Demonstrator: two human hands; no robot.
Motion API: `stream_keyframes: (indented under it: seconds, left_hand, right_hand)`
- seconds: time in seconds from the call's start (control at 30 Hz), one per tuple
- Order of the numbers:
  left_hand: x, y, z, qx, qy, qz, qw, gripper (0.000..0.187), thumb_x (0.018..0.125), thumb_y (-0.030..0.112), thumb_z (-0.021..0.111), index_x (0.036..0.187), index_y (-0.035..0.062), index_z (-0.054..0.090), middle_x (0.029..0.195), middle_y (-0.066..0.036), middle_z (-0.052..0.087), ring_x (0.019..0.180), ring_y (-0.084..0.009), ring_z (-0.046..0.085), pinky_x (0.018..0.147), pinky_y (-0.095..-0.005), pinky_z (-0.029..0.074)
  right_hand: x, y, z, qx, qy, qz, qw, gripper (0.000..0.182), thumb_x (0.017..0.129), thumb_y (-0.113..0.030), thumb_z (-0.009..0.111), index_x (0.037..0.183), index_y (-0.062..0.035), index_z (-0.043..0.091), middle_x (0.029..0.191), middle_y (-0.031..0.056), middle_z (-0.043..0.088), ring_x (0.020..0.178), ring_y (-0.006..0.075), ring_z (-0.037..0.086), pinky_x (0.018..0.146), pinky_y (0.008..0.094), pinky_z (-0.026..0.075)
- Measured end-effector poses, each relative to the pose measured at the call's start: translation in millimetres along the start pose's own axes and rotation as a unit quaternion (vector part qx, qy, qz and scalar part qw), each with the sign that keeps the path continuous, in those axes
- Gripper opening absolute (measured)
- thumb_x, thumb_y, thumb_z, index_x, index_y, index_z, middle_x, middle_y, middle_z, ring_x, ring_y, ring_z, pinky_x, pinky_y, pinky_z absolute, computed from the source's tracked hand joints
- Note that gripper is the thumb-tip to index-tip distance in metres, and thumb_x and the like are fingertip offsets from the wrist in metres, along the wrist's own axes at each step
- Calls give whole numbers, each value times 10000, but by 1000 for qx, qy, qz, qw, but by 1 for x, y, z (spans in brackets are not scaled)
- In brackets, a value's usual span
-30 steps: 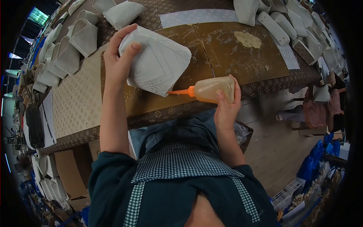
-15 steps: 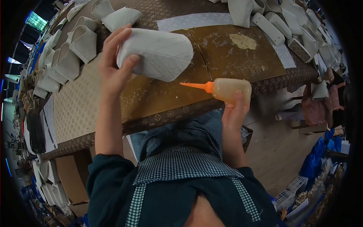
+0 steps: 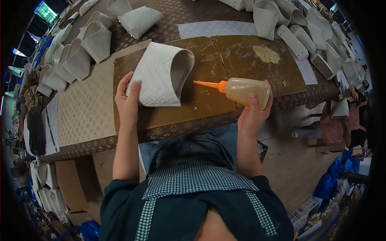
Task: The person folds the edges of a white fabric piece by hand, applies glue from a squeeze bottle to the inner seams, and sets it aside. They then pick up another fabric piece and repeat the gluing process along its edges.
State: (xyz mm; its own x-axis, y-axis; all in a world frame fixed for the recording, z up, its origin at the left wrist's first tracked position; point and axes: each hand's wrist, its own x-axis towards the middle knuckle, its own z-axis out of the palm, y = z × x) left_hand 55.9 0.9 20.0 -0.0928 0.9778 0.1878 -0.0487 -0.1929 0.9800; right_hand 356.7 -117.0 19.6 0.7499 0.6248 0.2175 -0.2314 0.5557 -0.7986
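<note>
My left hand grips a white embossed hollow holder at its closed end, thumb on the near face. The holder is tilted, and its oval opening faces right. Closed around a squeeze glue bottle is my right hand, with the thumb on the bottle's side. The bottle lies level, filled with a tan, cloudy liquid. Its long orange nozzle points left at the holder's opening, with a small gap between them. Most of the fingers behind both objects are hidden.
Under the holder lies a brown, glue-stained board on a patterned table. Similar white holders stand in rows at the left, and more are piled at the right. Another person is beyond the table's right end. An open cardboard box sits below left.
My left hand has lowered and turned the holder, so its opening now shows on the right. The bottle has shifted only slightly, still in my right hand.
</note>
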Motion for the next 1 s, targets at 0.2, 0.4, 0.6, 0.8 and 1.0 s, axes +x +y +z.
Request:
stream_keyframes:
  seconds: [0.2,0.4,0.6,0.8,1.0]
  left_hand:
    - [-10,14,8,40,-52,23,998,407,882,178,719,1224,-14,609,1135,-73,617,1041,-144,566,926,-270,441]
    - [-10,12,6,92,-66,51,992,395,869,158,719,1213,-10,618,1191,-79,590,1081,-163,554,953,-296,429]
    - [-7,8,1,112,-73,74,988,363,879,156,706,1194,-9,633,1181,-86,602,1090,-171,556,969,-298,420]
    - [1,2,-2,87,-82,76,990,332,888,160,701,1171,-8,655,1192,-94,615,1113,-173,554,985,-303,413]
    - [4,4,-4,111,-100,103,983,320,887,160,702,1161,-1,667,1204,-101,615,1125,-187,557,994,-309,411]
  right_hand:
    - [5,-6,12,-111,-15,-91,989,683,796,52,696,1407,-55,410,1367,58,461,1197,181,493,1031,337,436]
    - [7,0,7,-235,-41,-131,962,663,795,46,703,1393,-55,435,1374,66,461,1191,183,499,1014,325,443]
    - [9,6,5,-295,-32,-115,948,596,797,4,728,1343,-56,497,1296,75,522,1155,180,523,982,325,455]
    - [10,23,-2,-178,-25,-25,983,559,825,-54,746,1331,-55,508,1254,52,543,1118,156,535,968,293,452]
    - [11,29,-2,-153,-33,0,988,551,839,-55,739,1337,-50,503,1236,44,552,1104,138,539,955,272,450]
